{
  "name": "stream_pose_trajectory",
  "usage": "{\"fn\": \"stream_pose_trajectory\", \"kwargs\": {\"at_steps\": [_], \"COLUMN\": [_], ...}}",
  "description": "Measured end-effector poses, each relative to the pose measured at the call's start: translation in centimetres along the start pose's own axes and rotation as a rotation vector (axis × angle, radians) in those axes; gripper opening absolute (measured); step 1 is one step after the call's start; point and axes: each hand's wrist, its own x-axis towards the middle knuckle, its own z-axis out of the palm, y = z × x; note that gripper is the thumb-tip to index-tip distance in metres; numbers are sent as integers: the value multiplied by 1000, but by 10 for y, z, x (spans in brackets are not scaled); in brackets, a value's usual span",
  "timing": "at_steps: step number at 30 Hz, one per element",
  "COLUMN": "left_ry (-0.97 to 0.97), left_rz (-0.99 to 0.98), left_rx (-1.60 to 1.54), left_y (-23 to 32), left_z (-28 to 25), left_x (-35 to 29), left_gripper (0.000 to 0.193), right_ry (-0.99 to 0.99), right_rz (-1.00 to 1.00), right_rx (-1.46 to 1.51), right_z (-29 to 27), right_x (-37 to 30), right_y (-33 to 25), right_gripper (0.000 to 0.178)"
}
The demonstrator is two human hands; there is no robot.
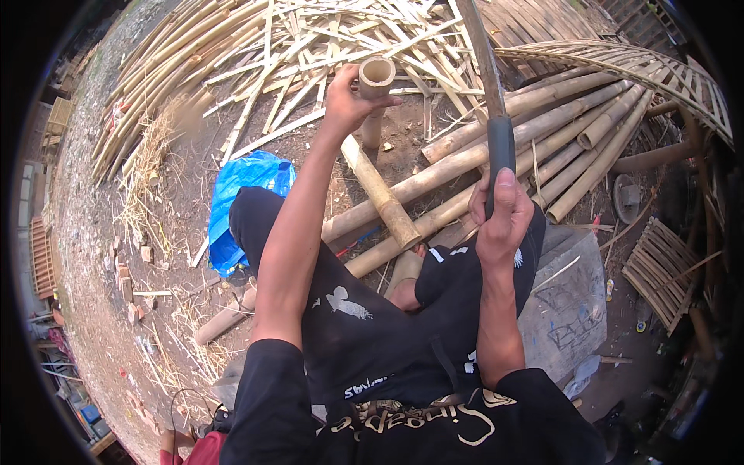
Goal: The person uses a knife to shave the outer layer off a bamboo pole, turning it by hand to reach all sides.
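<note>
An upright bamboo tube (375,91) is held near its top by the left hand (347,105), with the thumb laid across its near side; the other fingers are mostly hidden behind it. Its round open mouth is turned toward the viewer, while its lower end is lost in shadow, so whether the ground is touched cannot be told. The dark handle (501,151) of a long knife is wrapped by the right hand (504,213), the thumb lying along it and the finger ends partly concealed. The blade (488,74) is pointed upward and cut off by the upper edge.

Between the arms, a shorter bamboo length (380,194) is laid slantwise across thick bamboo poles (457,163), which are partly covered by the dark-trousered legs (349,302). By the left knee, a crumpled blue sheet (240,205) is partly blocked; by the right, a grey slab (562,310) is seen, its markings hard to read. Farther off, pale split strips (310,58) are heaped. At the lower left, a person in red (205,449) is mostly cropped out.
</note>
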Motion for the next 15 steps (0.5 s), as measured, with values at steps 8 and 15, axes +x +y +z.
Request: {"fn": "stream_pose_trajectory", "kwargs": {"at_steps": [8, 15], "left_ry": [-6, 2], "left_rz": [37, 67], "left_rx": [0, 34], "left_y": [-14, -23], "left_z": [-10, -10], "left_x": [-8, -12], "left_gripper": [66, 74], "right_ry": [-93, -188], "right_rz": [-208, 111], "right_rx": [53, -15], "right_z": [42, 46], "right_x": [-28, -18], "right_y": [-17, 50], "right_gripper": [51, 47]}}
